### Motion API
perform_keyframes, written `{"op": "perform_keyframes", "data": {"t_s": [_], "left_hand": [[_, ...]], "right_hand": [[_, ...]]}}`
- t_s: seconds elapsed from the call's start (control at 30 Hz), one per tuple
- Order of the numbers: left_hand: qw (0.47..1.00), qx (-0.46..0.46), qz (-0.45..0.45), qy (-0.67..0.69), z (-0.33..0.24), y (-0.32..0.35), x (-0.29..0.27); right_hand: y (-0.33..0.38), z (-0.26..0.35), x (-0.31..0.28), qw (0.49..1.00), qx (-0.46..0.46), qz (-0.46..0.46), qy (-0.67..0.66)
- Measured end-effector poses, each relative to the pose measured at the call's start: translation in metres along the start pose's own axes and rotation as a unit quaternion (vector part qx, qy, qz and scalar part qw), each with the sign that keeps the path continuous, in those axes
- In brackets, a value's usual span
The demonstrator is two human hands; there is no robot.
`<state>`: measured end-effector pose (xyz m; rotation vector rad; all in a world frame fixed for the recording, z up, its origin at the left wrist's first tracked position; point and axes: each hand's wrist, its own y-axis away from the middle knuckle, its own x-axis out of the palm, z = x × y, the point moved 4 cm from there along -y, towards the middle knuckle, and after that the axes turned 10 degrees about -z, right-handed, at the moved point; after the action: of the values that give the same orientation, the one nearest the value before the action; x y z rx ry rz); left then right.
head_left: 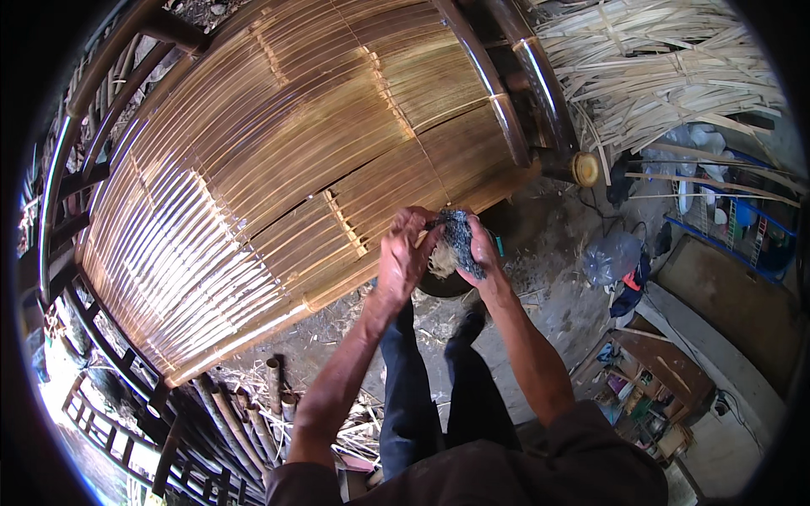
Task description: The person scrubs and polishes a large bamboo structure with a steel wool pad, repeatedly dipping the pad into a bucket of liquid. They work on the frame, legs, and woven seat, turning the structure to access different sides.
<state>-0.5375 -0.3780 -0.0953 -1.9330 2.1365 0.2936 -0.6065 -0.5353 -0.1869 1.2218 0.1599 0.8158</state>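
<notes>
Bare dirt ground [557, 253] strewn with chips and scraps fills the view below me, in what looks like an outdoor bamboo workshop. Across the far left stands a large curved panel of golden split-bamboo slats [278, 160], glossy where the light strikes it, with dark round poles framing its right edge. Far right lies a heap of pale loose bamboo strips [658, 76]. On the near left I see a bundle of short cut bamboo tubes [253, 405].

My left hand [403, 257] and right hand [483, 249] meet in the middle, just in front of the panel's lower edge. Between them is a dark grey wad of coarse scouring material [460, 240]; the right hand's fingers are curled closed around it, and the left hand is closed against its left side, where some pale fibre shows. Both hands touch the wad. Below them my dark trouser legs [439, 388] stand on the ground. To the right sit a crumpled clear plastic bag [612, 257] and a wooden shelf of small items [650, 396].
</notes>
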Motion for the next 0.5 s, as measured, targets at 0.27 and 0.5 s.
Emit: {"op": "perform_keyframes", "data": {"t_s": [0.27,0.5], "left_hand": [[0.992,-0.116,-0.026,-0.043,-0.018,0.083,0.053],[0.871,-0.338,-0.272,0.232,-0.012,0.128,0.102]], "right_hand": [[0.047,0.026,0.019,0.994,-0.072,0.035,0.072],[0.048,0.065,-0.071,0.982,0.051,0.172,-0.051]]}}
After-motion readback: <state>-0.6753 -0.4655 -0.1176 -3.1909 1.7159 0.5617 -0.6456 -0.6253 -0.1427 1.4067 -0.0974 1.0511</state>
